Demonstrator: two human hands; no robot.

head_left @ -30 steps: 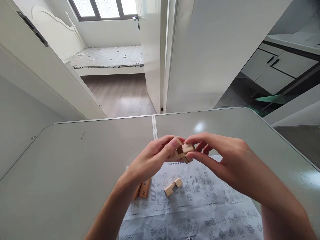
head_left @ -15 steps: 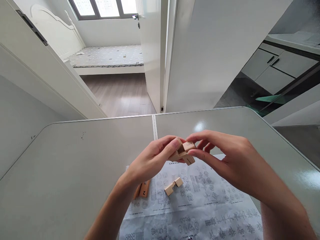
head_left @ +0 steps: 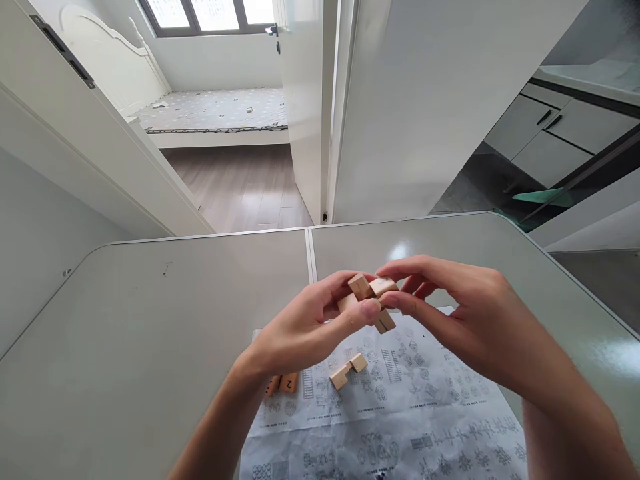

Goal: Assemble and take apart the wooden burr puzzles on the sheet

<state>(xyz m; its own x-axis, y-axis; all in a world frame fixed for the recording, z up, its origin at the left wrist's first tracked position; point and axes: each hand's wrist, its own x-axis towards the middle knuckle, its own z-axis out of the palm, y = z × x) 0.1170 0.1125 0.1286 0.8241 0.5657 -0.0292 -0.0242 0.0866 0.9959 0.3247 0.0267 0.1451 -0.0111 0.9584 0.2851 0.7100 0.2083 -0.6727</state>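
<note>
Above the table, both hands grip a cluster of interlocked wooden puzzle pieces (head_left: 359, 287). My left hand (head_left: 320, 327) wraps it from the left, thumb pressed across its front; its other fingers are mostly hidden behind. My right hand (head_left: 445, 300) pinches a light block (head_left: 383, 287) at the cluster's right side between thumb and forefinger. A block end with a dark line points down to the right. Below, a loose notched wooden piece (head_left: 349, 371) lies on the printed instruction sheet (head_left: 400, 413). Orange-brown wooden pieces (head_left: 289, 383), one marked 2, lie partly behind my left wrist.
The grey table (head_left: 150, 347) has a seam down its middle and a raised pale rim. Beyond its far edge stand an open white door (head_left: 305, 100) and a bed (head_left: 215, 110). White cabinets (head_left: 565, 127) are at the far right.
My left thumb has slid down and right across the cluster, uncovering the upper block. The cluster has turned slightly, and my right hand has shifted a little to the right with its block.
</note>
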